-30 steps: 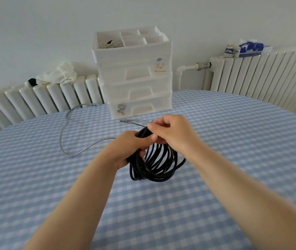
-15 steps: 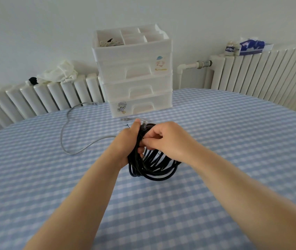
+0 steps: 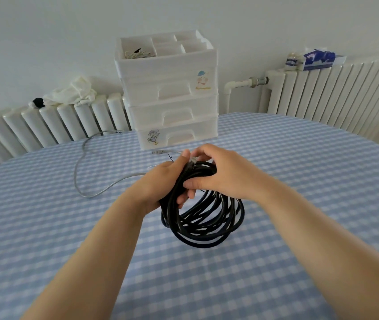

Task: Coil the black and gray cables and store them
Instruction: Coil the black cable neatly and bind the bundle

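Observation:
A black cable [image 3: 203, 219] wound into a coil of several loops hangs above the table. My left hand [image 3: 160, 181] grips the top left of the coil, thumb up beside the cable's clear plug. My right hand [image 3: 223, 173] wraps round the top of the loops from the right, thumb under them. A gray cable [image 3: 84, 167] lies loose on the blue checked tablecloth to the left, running from the radiator side toward my left hand; its plug end lies just in front of the drawers.
A white plastic drawer unit [image 3: 170, 98] with three drawers and an open divided top tray stands at the table's far edge. White radiators [image 3: 322, 93] line the wall behind; a cloth [image 3: 73, 92] and a tissue pack [image 3: 318, 60] lie on them.
The coil has turned and hangs lower and wider. My right hand moved from pinching the cable end to wrapping over the top of the loops; the plug now sits by my left thumb.

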Available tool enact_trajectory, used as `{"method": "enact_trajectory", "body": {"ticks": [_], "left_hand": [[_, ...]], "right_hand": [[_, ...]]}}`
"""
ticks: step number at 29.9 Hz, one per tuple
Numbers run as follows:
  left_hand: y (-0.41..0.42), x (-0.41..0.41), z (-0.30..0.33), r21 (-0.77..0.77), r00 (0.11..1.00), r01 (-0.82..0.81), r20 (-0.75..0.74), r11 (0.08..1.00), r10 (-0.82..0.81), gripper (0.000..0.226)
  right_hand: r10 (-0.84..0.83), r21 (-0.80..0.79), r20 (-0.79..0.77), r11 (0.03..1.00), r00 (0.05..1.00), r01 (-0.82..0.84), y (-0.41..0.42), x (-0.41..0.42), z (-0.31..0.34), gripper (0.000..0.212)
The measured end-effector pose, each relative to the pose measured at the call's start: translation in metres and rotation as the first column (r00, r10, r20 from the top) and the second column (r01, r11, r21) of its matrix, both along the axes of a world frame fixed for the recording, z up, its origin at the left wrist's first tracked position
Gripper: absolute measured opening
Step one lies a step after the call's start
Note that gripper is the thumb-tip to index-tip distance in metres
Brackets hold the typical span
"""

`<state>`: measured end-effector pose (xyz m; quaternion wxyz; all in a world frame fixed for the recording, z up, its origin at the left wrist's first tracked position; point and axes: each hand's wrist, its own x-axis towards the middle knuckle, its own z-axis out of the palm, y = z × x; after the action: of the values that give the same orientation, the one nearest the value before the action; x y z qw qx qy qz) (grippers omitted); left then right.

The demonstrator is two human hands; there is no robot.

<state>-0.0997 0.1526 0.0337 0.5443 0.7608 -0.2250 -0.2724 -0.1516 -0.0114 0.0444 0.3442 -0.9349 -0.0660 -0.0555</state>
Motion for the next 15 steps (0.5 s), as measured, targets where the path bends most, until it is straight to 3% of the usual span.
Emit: {"method": "enact_trajectory", "body": {"ticks": [3,6,15], "left_hand": [[0.004,0.000,0.001,0.083,0.998,0.042,0.049,0.996,-0.046,0.079],[0.000,-0.004,0.001,0.078,0.998,0.012,0.068,0.997,-0.017,0.075],[-0.009,-0.006,-0.002,0.073,0.958,-0.218,0.209,0.973,0.198,0.082]], "right_hand": [[0.075,-0.087,-0.022,0.993,0.997,-0.076,0.000,-0.001,0.001,0.050],[0.124,-0.040,-0.074,0.991,0.989,-0.127,0.000,-0.004,0.002,0.038],[-0.026,-0.174,0.103,0.984,0.994,0.044,0.007,-0.003,-0.005,0.041]]}}
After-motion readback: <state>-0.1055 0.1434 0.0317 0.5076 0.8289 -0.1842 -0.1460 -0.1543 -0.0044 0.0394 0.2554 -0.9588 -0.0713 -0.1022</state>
